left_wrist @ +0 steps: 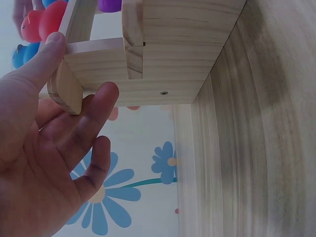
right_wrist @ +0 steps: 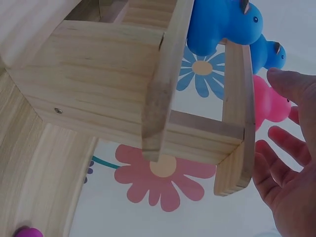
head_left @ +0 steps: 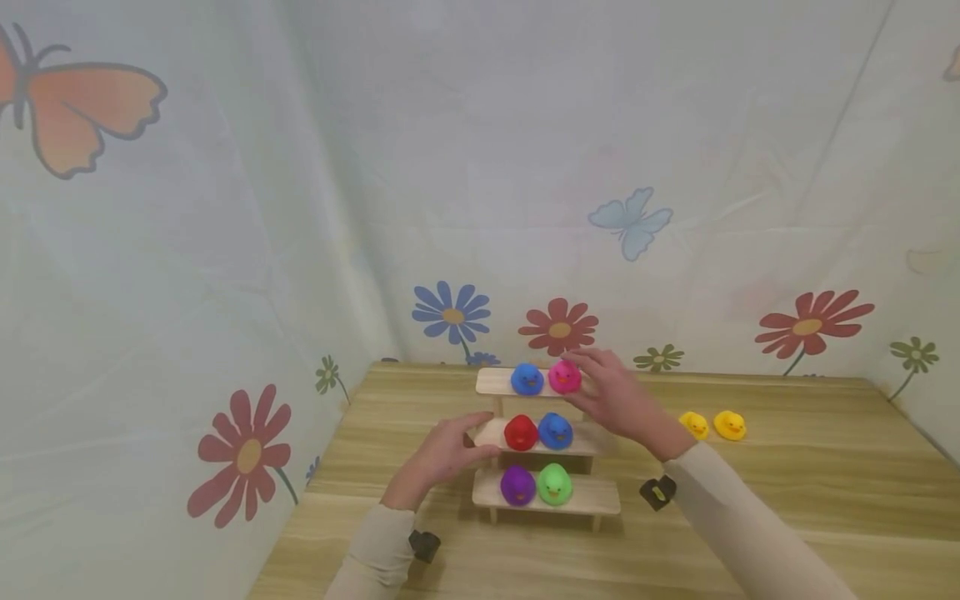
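Lower centre, your left hand [head_left: 441, 457], thumb and fingers apart, frames the left end of the middle shelf [head_left: 586, 443]. Above right, the top shelf [head_left: 491, 382] bears a blue duck [head_left: 527, 380], then the pink duck [head_left: 564, 377], your right hand [head_left: 622, 402] around it, grip hard to tell. Far right, yellow ducks [head_left: 730, 425]. You're likely placing the pink duck; next calls for a gentle release.
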`<state>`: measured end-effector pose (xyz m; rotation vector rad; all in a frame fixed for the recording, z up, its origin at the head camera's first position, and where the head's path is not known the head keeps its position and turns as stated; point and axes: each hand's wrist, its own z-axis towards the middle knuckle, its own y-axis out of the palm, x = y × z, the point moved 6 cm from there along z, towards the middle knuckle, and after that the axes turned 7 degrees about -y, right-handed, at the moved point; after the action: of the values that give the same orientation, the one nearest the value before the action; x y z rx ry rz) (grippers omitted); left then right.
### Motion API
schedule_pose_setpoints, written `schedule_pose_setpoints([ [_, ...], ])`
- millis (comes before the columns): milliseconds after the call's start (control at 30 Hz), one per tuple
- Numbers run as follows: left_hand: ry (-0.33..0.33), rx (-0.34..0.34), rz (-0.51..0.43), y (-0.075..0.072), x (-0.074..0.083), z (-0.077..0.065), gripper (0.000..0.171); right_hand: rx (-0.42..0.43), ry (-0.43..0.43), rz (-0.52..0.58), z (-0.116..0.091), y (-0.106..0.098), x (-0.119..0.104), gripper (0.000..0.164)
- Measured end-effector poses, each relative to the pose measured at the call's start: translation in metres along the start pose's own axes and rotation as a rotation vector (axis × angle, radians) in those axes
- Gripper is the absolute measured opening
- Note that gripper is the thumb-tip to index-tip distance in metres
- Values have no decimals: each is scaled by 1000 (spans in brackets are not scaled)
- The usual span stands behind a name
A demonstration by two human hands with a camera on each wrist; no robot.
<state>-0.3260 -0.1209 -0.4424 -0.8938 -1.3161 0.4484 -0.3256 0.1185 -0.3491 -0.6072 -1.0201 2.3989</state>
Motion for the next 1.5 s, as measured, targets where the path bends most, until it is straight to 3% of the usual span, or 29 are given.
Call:
schedule_pose_setpoints([
  [500,18,2,-15,-1,1,-1,68,-32,86,-25,8,7,2,41],
  [800,-5,-4,-10,-1,1,-1,68,-63,158,1,7,7,3,36],
  [1133,2,1,-8,-2,2,-2,68,36,51,13,-3,-7,-1,36],
  [1500,5,-1,-11,-2,4,-3,67,75,44,-35,-20,-36,-6,47],
])
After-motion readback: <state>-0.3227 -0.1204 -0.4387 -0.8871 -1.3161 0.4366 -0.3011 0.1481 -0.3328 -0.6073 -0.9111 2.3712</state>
